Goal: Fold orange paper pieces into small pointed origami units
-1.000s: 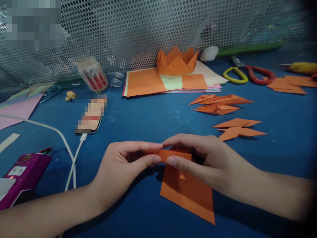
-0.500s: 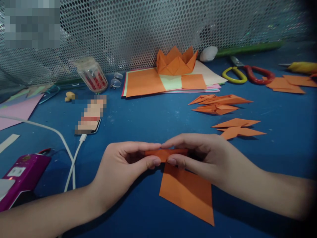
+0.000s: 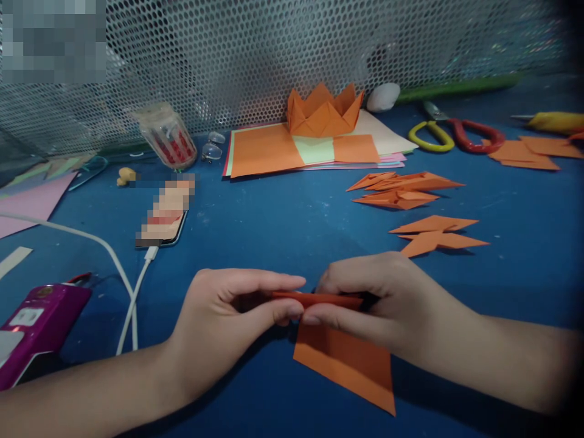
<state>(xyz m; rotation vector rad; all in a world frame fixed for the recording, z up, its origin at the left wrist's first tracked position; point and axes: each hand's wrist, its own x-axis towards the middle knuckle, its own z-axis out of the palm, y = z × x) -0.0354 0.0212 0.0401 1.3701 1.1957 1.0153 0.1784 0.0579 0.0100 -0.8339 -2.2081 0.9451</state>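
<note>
A narrow folded piece of orange paper (image 3: 319, 298) is held up edge-on between both hands, above the blue table. My left hand (image 3: 241, 304) pinches its left end between thumb and fingers. On the other end, my right hand (image 3: 369, 298) grips it with the thumb along the near side and curled fingers behind. Beneath the right hand lies a flat orange sheet (image 3: 349, 371), its upper part covered. Folded pointed orange pieces (image 3: 438, 234) rest beyond the right hand, with more such pieces (image 3: 404, 190) farther back.
An orange paper crown shape (image 3: 323, 112) stands on stacked coloured sheets (image 3: 264, 152). Scissors (image 3: 477, 135) and small orange sheets (image 3: 524, 158) lie at right. At left are a jar (image 3: 168, 137), a phone (image 3: 166, 213) with a white cable (image 3: 128, 316), and a purple device (image 3: 50, 322).
The folded paper has tilted edge-on and come slightly nearer. My right fingers have curled back behind it, away from the left fingertips.
</note>
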